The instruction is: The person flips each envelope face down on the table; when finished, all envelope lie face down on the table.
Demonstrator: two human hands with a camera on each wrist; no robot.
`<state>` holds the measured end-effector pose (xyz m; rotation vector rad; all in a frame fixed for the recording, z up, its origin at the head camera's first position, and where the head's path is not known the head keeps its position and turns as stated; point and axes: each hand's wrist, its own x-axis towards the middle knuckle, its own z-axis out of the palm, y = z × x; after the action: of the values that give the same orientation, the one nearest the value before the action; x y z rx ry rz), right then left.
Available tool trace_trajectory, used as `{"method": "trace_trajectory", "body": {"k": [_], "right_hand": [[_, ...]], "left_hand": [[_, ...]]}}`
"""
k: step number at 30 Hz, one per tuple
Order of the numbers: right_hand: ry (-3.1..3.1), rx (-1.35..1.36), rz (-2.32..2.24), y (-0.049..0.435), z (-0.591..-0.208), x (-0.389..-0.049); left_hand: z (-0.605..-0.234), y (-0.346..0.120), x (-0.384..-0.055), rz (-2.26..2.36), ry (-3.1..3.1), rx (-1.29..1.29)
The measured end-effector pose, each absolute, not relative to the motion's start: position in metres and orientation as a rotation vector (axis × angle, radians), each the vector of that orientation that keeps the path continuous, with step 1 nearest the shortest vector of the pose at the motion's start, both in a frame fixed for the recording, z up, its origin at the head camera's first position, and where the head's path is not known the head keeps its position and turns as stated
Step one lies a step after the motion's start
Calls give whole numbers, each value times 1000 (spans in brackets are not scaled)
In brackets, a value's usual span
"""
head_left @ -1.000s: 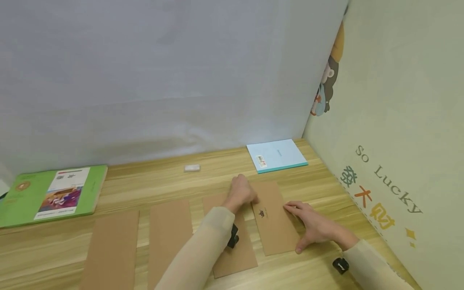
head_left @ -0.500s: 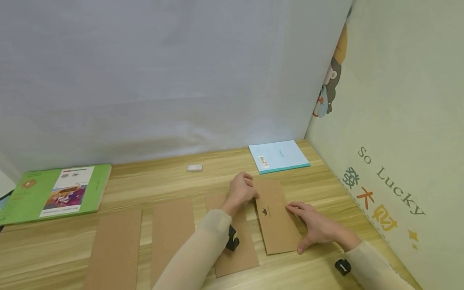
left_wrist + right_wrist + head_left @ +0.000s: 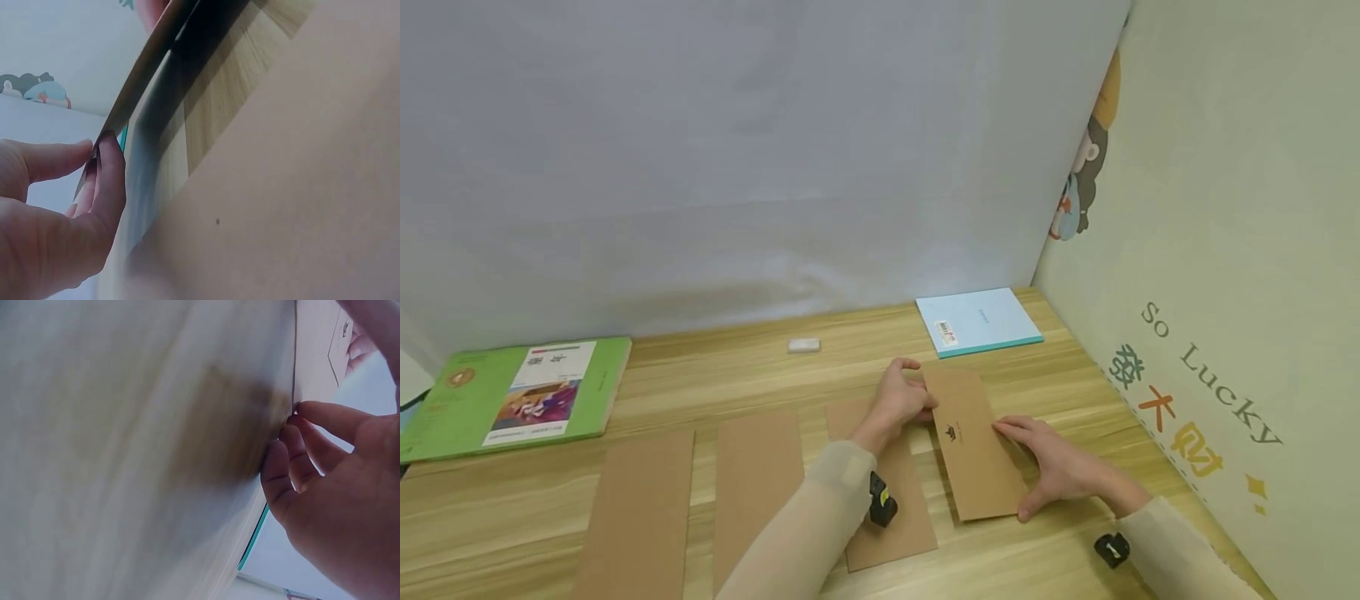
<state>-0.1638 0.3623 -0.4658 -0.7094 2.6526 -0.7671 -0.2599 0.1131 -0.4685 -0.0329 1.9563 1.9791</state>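
Observation:
A brown kraft card (image 3: 981, 475) with a small black crown print is raised off the wood-grain table, tilted, its shadow beneath. Near its far left corner my left hand (image 3: 897, 404) pinches the edge; the left wrist view shows thumb and fingers on either face of the card (image 3: 139, 78). At the opposite side, my right hand (image 3: 1060, 467) holds the right edge, thumb at the near corner and fingers farther up. The right wrist view has the right hand's (image 3: 350, 481) fingertips along the edge. Under my left wrist lies a plain brown card (image 3: 891, 533).
Two more brown cards, one at centre left (image 3: 756, 475) and another farther left (image 3: 636, 500), lie flat on the table (image 3: 715, 375). A green book (image 3: 445, 408) sits at far left, a small white block (image 3: 803, 345) at the back, a light-blue notebook (image 3: 988, 321) behind my hands. A wall (image 3: 1247, 250) bounds the right.
The printed card has lifted and tilted, its left side rising from the table. My left hand has gone from reaching over its edge to pinching it; the right hand has barely moved.

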Motion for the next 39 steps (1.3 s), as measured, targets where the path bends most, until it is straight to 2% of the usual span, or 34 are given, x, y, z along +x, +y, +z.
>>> {"method": "trace_trajectory", "body": {"k": [15, 27, 39], "right_hand": [[2591, -759, -931, 369, -461, -165], [2564, -645, -1098, 361, -461, -168], [2438, -752, -1260, 354, -457, -170]], "left_hand": [[-462, 121, -245, 2127, 1578, 18], [-462, 127, -234, 2119, 1413, 88], [-458, 131, -226, 2084, 1343, 133]]}}
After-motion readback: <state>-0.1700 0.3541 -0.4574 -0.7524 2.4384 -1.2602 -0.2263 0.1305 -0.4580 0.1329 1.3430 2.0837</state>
